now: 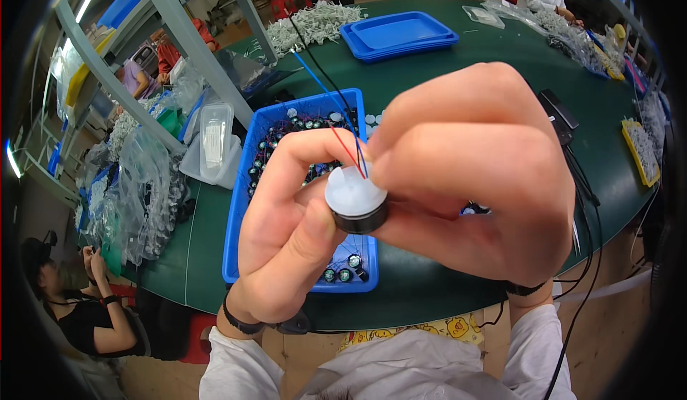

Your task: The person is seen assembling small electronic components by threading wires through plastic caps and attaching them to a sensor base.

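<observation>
My left hand (275, 221) is closed around a small, round black wired component (361, 222), its thumb at the near side and its index finger curled behind. A white disc-shaped cap (351, 194) sits on top, with a notch at its back edge. Thin red, blue and black wires (349, 117) rise through there and lean up to the left. My right hand (486, 164) is closed too, its fingertips pinched at the cap's right edge beside the wires; what lies between those tips is partly hidden. Both hands are above a blue tray (232, 257) of similar wired components (345, 275).
Stacked blue trays (401, 33) stand farther back on the green table (494, 49), near a heap of white parts (315, 24). Clear plastic boxes (215, 142) and a grey frame (197, 42) are at left. Black cables (594, 207) run down the right. Other people sit around.
</observation>
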Demonstrator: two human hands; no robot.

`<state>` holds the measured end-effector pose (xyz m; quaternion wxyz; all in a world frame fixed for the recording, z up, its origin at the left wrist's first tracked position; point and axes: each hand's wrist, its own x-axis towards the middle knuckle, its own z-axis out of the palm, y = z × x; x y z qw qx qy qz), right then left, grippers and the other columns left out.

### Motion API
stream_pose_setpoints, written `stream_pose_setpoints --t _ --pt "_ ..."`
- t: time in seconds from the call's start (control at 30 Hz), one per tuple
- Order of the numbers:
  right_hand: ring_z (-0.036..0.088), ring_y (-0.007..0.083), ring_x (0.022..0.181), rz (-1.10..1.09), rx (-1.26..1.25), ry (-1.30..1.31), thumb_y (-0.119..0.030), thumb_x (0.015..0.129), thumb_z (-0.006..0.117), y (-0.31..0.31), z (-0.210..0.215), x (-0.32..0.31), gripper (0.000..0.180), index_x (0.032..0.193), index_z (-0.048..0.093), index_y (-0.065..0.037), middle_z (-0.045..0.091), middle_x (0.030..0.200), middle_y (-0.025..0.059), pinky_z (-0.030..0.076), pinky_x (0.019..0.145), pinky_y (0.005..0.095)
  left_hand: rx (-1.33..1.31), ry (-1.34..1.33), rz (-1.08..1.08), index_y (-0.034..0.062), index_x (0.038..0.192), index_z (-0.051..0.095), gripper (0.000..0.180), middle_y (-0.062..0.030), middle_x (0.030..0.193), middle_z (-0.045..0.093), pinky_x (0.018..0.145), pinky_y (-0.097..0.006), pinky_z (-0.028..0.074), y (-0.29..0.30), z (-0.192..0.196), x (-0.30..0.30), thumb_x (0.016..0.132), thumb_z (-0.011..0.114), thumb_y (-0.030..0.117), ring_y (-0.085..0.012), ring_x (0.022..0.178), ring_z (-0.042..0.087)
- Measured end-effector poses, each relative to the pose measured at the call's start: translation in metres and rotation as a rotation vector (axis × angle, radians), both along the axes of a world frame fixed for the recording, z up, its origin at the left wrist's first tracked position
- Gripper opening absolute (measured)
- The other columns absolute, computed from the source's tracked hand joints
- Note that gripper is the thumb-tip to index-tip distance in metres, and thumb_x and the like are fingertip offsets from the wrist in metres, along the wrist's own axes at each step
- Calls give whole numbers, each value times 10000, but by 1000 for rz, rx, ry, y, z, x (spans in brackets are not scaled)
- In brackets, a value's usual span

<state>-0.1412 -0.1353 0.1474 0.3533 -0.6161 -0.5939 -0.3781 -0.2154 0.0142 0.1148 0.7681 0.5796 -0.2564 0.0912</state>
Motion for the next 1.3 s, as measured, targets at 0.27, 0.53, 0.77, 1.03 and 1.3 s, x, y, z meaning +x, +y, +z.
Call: stream_pose_setpoints --t 0.27,0.53,0.77,1.03,1.3 --pt "533 195 670 32 123 70 6 502 760 4 -12 5 401 857 580 -37 552 833 109 424 535 248 -164 7 -137 -37 1196 299 481 -160 1063 529 870 -331 397 2 -3 4 903 443 316 -215 1000 528" --pt "521 183 673 55 263 56 -71 487 793 13 -17 4 427 872 608 -84 539 828 75 420 528 252 -22 88 -31 -68 1155 420 441 -173 1073 543 852 -321 416 5 0 4 931 368 309 -199 976 537" --pt "403 127 581 -86 152 -101 -160 465 803 4 -6 -2 394 822 651 -92 446 722 10 297 458 227 -155 59 -203 -90 1180 416 452 -187 1130 517 887 -333 394 11 -5 7 937 351 285 -208 1031 513" --pt "340 110 531 -54 147 -121 -129 458 792 8 -11 3 362 791 661 -79 372 672 -10 239 444 229 4 145 -10 -137 1174 368 578 -193 1114 514 874 -320 400 1 14 0 829 465 316 -232 1011 535" --pt "336 129 563 133 233 -108 -127 531 781 15 -21 17 299 785 649 -40 355 660 -2 249 452 237 -85 169 -84 -165 1223 304 587 -229 1145 490 914 -372 393 13 7 8 840 539 213 -277 1047 524"
